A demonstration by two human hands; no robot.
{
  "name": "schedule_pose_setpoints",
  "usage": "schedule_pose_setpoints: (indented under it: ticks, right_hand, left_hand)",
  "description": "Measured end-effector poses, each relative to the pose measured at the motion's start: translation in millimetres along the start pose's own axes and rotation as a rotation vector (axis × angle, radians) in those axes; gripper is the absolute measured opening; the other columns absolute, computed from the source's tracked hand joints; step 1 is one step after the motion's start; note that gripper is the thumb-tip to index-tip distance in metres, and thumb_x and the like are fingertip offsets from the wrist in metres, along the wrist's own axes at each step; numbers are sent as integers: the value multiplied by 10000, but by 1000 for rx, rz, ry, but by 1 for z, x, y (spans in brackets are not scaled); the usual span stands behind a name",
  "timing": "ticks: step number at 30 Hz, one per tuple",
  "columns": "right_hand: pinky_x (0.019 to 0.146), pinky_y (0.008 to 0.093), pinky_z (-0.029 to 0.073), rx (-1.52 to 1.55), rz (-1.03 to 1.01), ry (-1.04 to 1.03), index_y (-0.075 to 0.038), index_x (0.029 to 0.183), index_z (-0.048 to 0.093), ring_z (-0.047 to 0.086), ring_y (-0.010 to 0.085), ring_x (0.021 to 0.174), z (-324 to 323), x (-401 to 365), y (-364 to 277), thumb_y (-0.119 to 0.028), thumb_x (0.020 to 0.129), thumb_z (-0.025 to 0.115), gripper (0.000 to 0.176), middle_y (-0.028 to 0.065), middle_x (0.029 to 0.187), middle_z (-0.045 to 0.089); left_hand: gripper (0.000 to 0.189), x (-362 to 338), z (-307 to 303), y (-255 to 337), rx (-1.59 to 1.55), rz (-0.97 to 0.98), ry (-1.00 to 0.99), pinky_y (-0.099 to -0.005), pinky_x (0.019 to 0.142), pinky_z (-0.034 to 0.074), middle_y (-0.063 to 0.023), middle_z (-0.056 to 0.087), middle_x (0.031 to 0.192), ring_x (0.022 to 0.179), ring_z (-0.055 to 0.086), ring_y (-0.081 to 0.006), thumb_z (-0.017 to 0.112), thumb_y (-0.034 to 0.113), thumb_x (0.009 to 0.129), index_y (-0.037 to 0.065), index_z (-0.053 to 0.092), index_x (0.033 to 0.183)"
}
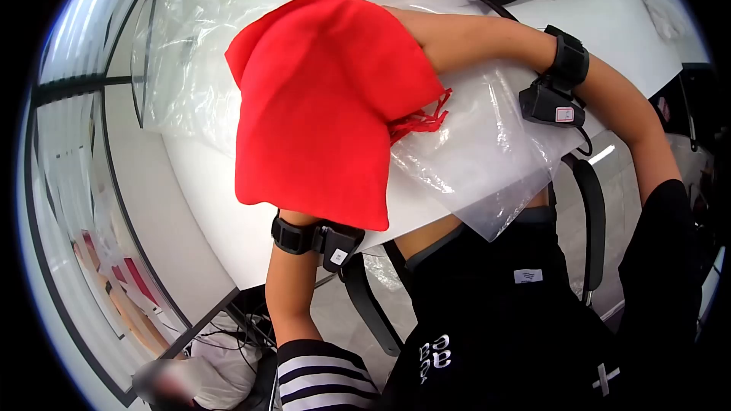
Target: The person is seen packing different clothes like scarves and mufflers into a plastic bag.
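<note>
Under the red cloth (320, 106), both hands are hidden, so whether their fingers are open or closed I cannot tell.

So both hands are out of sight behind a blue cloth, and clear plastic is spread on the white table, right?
Not quite: the cloth is red, not blue, as the head view shows. The rest stands: both hands are out of sight behind it, and clear plastic is spread on the white table.
</note>
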State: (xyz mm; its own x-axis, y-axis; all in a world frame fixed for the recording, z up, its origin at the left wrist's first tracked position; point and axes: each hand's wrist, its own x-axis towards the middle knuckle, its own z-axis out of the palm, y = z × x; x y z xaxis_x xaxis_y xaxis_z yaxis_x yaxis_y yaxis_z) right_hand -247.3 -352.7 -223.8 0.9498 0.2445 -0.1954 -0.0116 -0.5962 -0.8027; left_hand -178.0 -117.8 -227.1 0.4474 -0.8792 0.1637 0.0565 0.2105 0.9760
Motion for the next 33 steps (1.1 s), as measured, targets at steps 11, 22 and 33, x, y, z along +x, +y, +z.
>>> schedule_pose_setpoints:
  ticks: [11,22,33]
  right_hand:
    - [920,387,400,-128,-382,125,-56,1094,534,505,347,1037,5,2,21,-193,916,526,225,143,1056,556]
    - [904,354,400,23,-270,69,-18,1198,553,495,263,989,5,5,15,-247,905,562,372,127,1041,539]
    - [867,356,398,-24,-362,201,-31,1205,581,470,258,942,16,8,24,-285,901,598,397,94,982,537]
  left_hand:
    - [116,49,28,1,695,258,4,-288,638,438,-90,566,770,657,534,-237,628,69,873,4,591,785]
    - [347,49,-41,-24,-219,-276,723,-287,613,357,18,460,700,689,443,-150,404,294,1034,107,419,743]
    - [350,43,-4,-23,186,127,337,-262,523,336,7,457,633,555,387,-107,497,192,987,16,486,685]
